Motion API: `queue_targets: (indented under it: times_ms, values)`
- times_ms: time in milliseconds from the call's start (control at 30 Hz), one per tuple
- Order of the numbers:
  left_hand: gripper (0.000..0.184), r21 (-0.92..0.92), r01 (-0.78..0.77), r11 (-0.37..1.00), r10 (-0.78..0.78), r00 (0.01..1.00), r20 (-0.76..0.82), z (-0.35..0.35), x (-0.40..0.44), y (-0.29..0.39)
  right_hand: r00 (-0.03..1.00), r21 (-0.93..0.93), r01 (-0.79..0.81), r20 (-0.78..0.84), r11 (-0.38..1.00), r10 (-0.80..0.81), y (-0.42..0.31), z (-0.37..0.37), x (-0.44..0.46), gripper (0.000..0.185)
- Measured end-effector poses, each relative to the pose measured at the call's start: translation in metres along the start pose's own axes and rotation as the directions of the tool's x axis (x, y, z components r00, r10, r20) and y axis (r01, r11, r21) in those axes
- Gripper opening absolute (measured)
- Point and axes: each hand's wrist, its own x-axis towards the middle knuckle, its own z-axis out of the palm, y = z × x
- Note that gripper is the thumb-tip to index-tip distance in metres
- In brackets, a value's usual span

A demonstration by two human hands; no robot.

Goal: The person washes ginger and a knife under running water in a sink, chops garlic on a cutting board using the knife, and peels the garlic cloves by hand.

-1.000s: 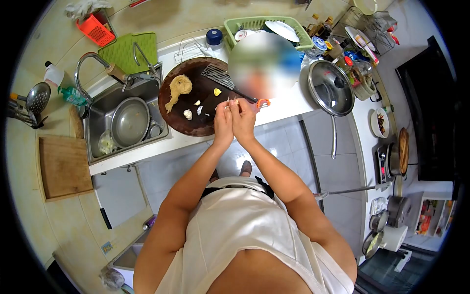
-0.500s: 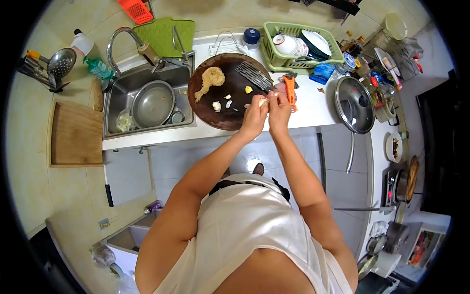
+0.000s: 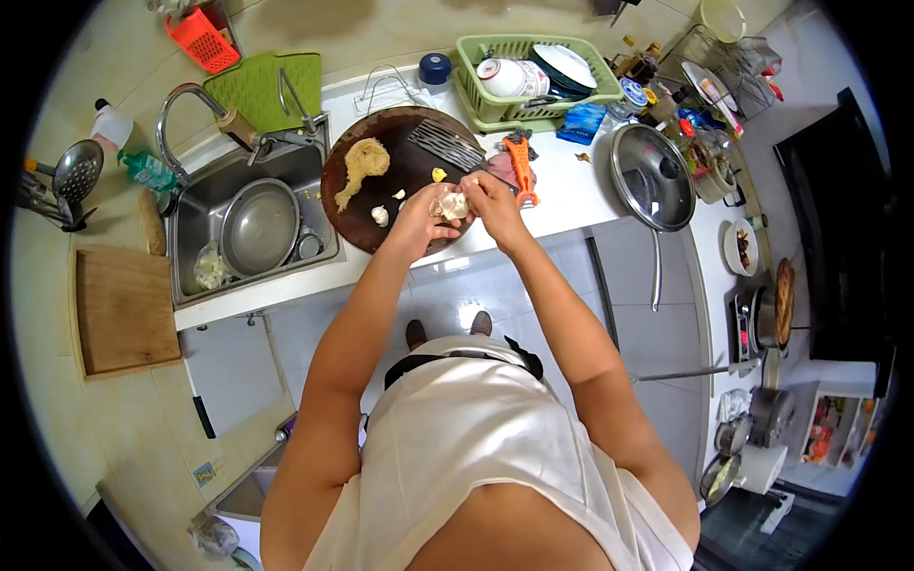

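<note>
Head view. Both hands are raised over the right part of a dark round board [image 3: 404,178] on the white surface [image 3: 581,195].

Left hand [image 3: 419,225]: palm turned up, curled around a cluster of pale pieces [image 3: 454,206], garlic by their look, and supporting them from below. Right hand [image 3: 496,204]: fingertips drawn together at the cluster's far right edge; whether anything is pinched between them, cannot tell.

Key relation: the cluster sits between the two hands. From the left palm it lies to the right; from the right fingertips it lies just to the left and a little toward the body. Left hand is the nearer, in contact; right fingertips are touching or just beside, cannot tell which. Long axis of the cluster: too small and too covered to read.

On the board, left of the hands: a white bulb [image 3: 380,216], a small white piece [image 3: 399,194] just beyond it, a yellow piece [image 3: 439,175] nearer the hands, and a tan fibrous piece [image 3: 362,166] at far left. A striped blade [image 3: 444,145] lies slantwise beyond the hands. An orange peeler [image 3: 522,169] rests on the surface just beyond the right hand, long axis roughly away from the body.
</note>
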Motion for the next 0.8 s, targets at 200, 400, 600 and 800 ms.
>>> queue_targets:
  times_ms: [200, 400, 600, 800]
  values:
    - [0.027, 0.298, -0.042, 0.954, -0.011, 0.985, 0.174, -0.005, 0.004, 0.015, 0.995, 0.040, -0.075, 0.072, 0.996, 0.072, -0.007, -0.008, 0.007, 0.022]
    - [0.026, 0.167, -0.172, 0.971, 0.158, 0.983, 0.096, 0.000, 0.012, -0.008, 0.909, -0.477, 0.146, -0.282, 0.867, -0.308, 0.010, 0.016, 0.012, 0.024]
    - [0.032, 0.150, -0.226, 0.963, 0.231, 0.973, -0.019, 0.021, 0.023, -0.024, 0.769, -0.553, 0.102, -0.484, 0.827, -0.419, 0.010, 0.034, 0.006, 0.021]
    - [0.037, 0.081, -0.147, 0.986, 0.155, 0.982, -0.105, 0.035, 0.041, -0.020, 0.720, -0.686, 0.238, -0.351, 0.688, -0.599, 0.003, 0.025, 0.002, 0.015]
